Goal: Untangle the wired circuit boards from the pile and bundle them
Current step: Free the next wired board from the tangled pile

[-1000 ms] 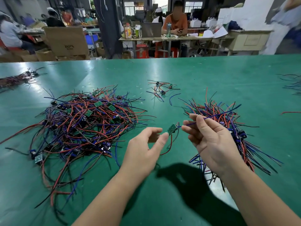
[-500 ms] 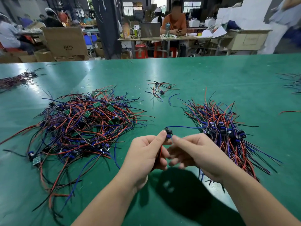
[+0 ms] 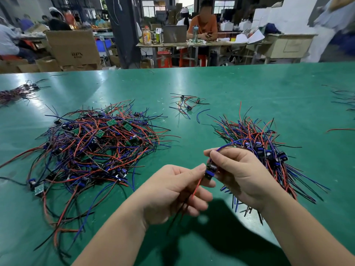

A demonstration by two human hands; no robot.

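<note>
Holds one wired circuit board (image 3: 210, 171) up off the bench (image 3: 249, 89), between the two hands and in front of the body, probably so its leads hang free of everything lying below. Pinches the board's near side with the left hand (image 3: 169, 191), thumb tip against the board, the other fingers curled round the red wire (image 3: 195, 190) and a black lead trailing down. Pinches from the far side with the right hand (image 3: 242, 175), forefinger and thumb closed on the blue wire (image 3: 230, 144), which arcs up and over toward the right. Seems to use this two-handed grip to draw the leads straight and lay them all one way. Has the tangled pile (image 3: 96, 146) lying to the left, well apart from the hands, as the source heap, its boards and red, blue and black wires crossing in every direction. Has the combed bundle (image 3: 269, 150) lying to the right, just behind the right hand, wires roughly parallel and boards gathered mid-length, likely the place meant for this piece. Leaves a small loose cluster (image 3: 187, 104) farther back near mid-bench, purpose unclear. Cannot tell whether the blue wire ends free or runs into the bundle.
</note>
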